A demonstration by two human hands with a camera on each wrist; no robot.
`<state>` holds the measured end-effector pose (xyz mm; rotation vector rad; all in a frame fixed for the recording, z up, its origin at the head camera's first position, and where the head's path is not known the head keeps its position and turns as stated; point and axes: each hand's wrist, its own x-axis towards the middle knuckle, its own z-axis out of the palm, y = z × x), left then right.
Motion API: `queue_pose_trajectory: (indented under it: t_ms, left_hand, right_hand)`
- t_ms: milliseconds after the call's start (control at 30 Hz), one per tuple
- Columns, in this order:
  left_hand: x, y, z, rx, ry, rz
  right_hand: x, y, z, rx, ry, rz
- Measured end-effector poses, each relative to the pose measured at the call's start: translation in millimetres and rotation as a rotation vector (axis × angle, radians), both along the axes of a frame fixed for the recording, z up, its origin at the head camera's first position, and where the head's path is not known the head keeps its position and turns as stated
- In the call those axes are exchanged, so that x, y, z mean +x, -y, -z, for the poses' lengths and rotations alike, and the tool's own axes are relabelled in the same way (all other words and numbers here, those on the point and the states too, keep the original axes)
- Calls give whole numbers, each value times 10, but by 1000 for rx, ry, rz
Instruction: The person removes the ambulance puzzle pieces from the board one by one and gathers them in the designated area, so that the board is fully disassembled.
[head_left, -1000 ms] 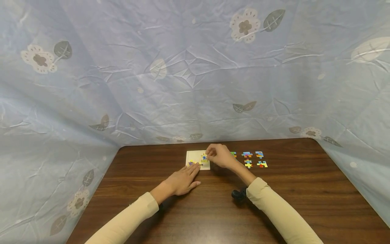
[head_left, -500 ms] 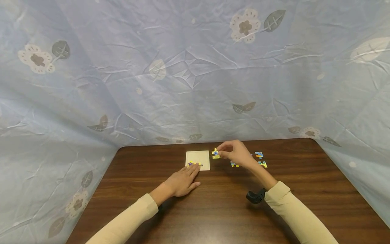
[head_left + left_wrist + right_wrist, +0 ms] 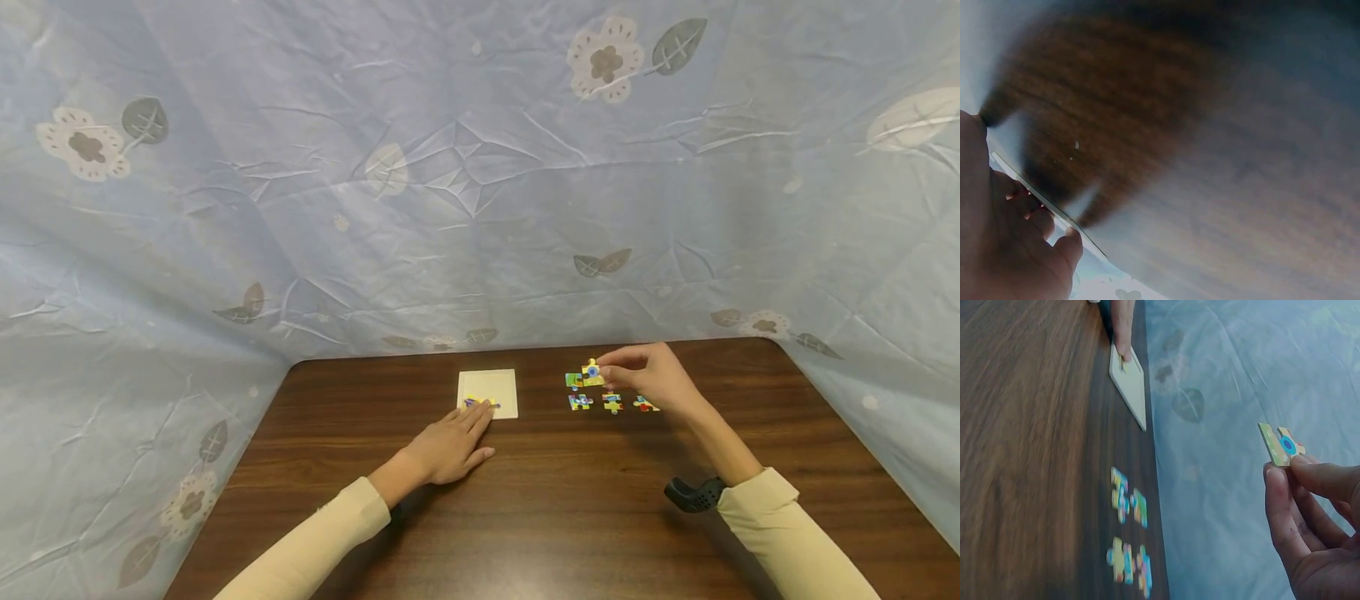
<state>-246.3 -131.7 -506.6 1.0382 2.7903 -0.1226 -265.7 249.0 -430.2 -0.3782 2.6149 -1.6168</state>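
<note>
In the head view my left hand (image 3: 447,447) lies flat, fingers stretched over the lower edge of a square cream puzzle tray (image 3: 497,382). Its fingertips partly cover yellow and purple puzzle pieces (image 3: 480,403) inside the tray. Off to the right, my right hand (image 3: 660,379) pinches a jigsaw piece (image 3: 1282,447) between thumb and fingers. That piece is yellow with a blue round spot, and in the right wrist view it is held up above the table. From the head view it overlaps a green puzzle piece (image 3: 573,380) lying on the table.
Several loose puzzle pieces lie below the right hand, among them a blue one (image 3: 579,402), a yellow one (image 3: 612,402) and a red and yellow one (image 3: 646,404). A patterned curtain (image 3: 480,250) hangs along the far edge of the brown wooden table (image 3: 525,517).
My right hand has carried the blue-spotted puzzle piece from over the tray rightward to above the loose pieces. The left hand has stayed on the tray.
</note>
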Motion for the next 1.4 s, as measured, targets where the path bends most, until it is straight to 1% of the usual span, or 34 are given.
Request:
queue_pose_trajectory:
  t_ms: [67, 133, 267, 367, 600, 833, 1000, 1167, 1400]
  left_hand:
    - [-1, -2, 3, -1, 0, 3]
    - [-5, -4, 13, -1, -5, 6]
    - [-15, -8, 25, 2, -14, 7]
    - [-18, -13, 29, 2, -14, 7]
    - [-23, -30, 29, -6, -6, 5]
    - [-48, -25, 15, -15, -17, 2]
    - [-38, -17, 20, -13, -9, 2]
    - [-16, 3, 36, -7, -9, 0]
    - [-19, 12, 23, -3, -15, 6]
  right_hand:
    - [34, -96, 27, -35, 32, 17]
    - [69, -181, 46, -40, 42, 31]
    - [127, -291, 69, -27, 48, 48]
    - [168, -359, 97, -16, 72, 69]
    - [241, -567, 260, -52, 113, 63]
    - [279, -753, 411, 11, 165, 76]
    - [309, -840, 527, 54, 216, 67]
    - [310, -880, 633, 62, 251, 54]
    - [287, -862, 685, 75, 274, 67]
